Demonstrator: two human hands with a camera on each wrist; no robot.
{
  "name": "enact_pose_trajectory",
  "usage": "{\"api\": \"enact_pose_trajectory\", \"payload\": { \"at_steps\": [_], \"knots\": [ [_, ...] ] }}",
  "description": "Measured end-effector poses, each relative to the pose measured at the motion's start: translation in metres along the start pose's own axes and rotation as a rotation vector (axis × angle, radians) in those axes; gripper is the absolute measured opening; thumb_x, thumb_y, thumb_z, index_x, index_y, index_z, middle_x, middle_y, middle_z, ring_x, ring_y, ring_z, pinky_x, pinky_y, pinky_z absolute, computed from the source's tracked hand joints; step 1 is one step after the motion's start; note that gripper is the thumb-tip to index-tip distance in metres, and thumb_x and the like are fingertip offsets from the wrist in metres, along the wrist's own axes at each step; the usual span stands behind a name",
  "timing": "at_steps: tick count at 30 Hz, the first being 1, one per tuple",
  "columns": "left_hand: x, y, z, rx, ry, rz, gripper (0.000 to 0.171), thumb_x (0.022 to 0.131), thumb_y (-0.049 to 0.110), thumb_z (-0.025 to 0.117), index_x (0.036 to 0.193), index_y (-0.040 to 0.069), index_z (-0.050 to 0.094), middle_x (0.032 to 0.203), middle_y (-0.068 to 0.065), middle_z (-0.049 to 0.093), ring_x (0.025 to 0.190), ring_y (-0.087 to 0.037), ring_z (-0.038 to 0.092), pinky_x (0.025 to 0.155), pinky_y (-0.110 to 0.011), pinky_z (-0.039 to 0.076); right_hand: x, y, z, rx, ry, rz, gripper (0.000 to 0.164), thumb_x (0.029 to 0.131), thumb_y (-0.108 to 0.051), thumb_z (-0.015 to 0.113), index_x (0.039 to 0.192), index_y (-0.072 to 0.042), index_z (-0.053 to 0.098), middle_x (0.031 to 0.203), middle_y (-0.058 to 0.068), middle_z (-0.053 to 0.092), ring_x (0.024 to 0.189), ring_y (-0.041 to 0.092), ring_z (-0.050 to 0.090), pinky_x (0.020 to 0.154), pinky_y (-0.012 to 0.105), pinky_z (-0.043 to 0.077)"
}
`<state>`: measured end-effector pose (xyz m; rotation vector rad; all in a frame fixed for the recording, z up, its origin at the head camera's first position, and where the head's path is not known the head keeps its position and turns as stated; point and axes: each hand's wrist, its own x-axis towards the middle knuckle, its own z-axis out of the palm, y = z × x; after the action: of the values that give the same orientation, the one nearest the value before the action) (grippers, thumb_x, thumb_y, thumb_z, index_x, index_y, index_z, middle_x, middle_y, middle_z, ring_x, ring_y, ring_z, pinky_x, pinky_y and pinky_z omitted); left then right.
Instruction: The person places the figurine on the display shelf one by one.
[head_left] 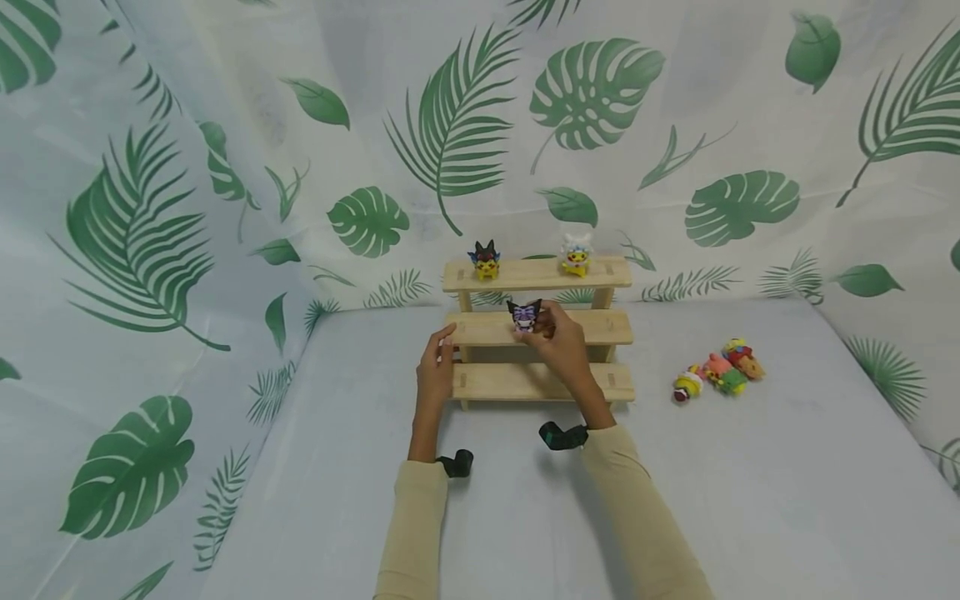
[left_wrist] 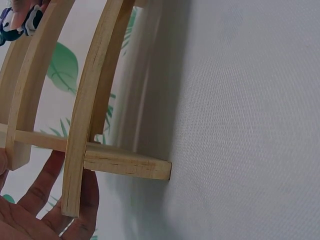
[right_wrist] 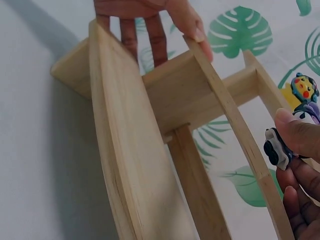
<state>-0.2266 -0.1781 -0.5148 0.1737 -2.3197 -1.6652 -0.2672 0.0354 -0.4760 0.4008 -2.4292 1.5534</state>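
My right hand (head_left: pixel 561 342) pinches a small toy figure (head_left: pixel 524 316) with black pointed ears and a purple front, held before the middle tier of a three-tier wooden display shelf (head_left: pixel 540 381). In the right wrist view, thumb and fingertips grip the figure's white and black base (right_wrist: pixel 278 148). My left hand (head_left: pixel 435 371) is at the shelf's left end. Its thumb and a finger hold the end of the middle tier, while the other fingers (left_wrist: pixel 89 200) extend behind the lower tier. Two yellow-faced figures, one black-eared (head_left: pixel 486 261) and one white-hooded (head_left: pixel 576 255), stand on the top tier.
Several colourful toy figures (head_left: pixel 724 374) lie in a group on the white table surface (head_left: pixel 787 500), right of the shelf. A leaf-print cloth (head_left: pixel 465 167) hangs behind and along the sides. Small black cameras (head_left: pixel 562 436) are strapped at both wrists.
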Motion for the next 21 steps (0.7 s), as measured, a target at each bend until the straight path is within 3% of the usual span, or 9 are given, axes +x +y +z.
{"api": "enact_pose_trajectory", "payload": {
  "at_steps": [8, 21],
  "knots": [
    [0.000, 0.000, -0.001, -0.019, -0.005, -0.012, 0.034, 0.106, 0.030, 0.042, 0.136, 0.024, 0.057, 0.117, -0.016, 0.067, 0.100, -0.031, 0.069, 0.082, -0.042, 0.058, 0.006, -0.003, 0.006, -0.020, -0.031, -0.044, 0.049, 0.079, -0.016, 0.083, 0.120, -0.004, 0.059, 0.094, 0.016, 0.069, 0.079, 0.024, 0.064, 0.068, 0.024, 0.049],
    [0.000, 0.001, -0.001, -0.001, -0.009, -0.008, 0.035, 0.106, 0.032, 0.042, 0.137, 0.025, 0.056, 0.116, -0.015, 0.068, 0.096, -0.031, 0.070, 0.080, -0.042, 0.057, 0.014, -0.008, 0.026, 0.061, -0.079, -0.064, 0.046, 0.079, -0.012, 0.082, 0.116, -0.001, 0.057, 0.091, 0.017, 0.066, 0.075, 0.019, 0.059, 0.064, 0.019, 0.047]
  ]
}}
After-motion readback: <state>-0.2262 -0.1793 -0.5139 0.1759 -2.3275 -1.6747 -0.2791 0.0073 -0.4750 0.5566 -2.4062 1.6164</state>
